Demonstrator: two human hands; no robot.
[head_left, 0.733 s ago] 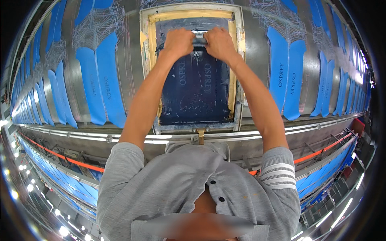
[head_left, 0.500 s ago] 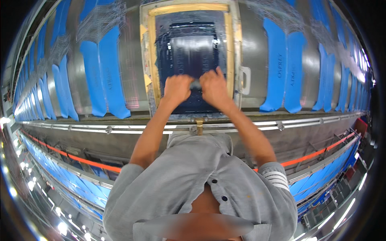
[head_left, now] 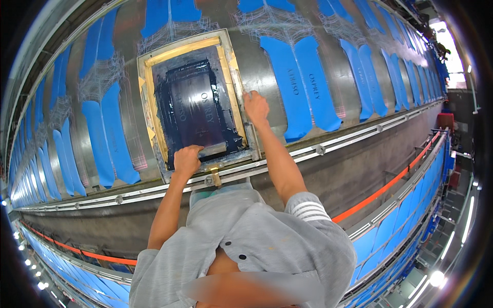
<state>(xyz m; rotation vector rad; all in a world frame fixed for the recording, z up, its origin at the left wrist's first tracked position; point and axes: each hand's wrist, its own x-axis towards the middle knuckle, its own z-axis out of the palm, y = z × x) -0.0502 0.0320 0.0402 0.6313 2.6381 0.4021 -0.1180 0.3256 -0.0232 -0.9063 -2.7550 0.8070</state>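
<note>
A screen-printing frame [head_left: 235, 77] with tan tape along its inner edges lies tilted on the long table. Dark blue ink [head_left: 167, 102] coats its mesh, thickest around the borders of the printing area. My left hand [head_left: 187, 160] is closed on the left end of a squeegee [head_left: 212, 150], whose bar lies across the near end of the mesh. At the frame's right side, my right hand [head_left: 256, 107] has its fingers curled round the frame's handle, which it mostly hides.
Blue cut fabric pieces [head_left: 285, 84] lie in rows on the grey table [head_left: 267, 131], with thin printed line patterns between them. A metal rail [head_left: 321, 150] with clamps runs along the near edge. Behind me stretch an orange bar [head_left: 390, 177] and another table with blue pieces.
My right hand has left the squeegee for the frame's handle. My left hand has drawn the squeegee to the mesh's near end. The view has turned, so the table now slants.
</note>
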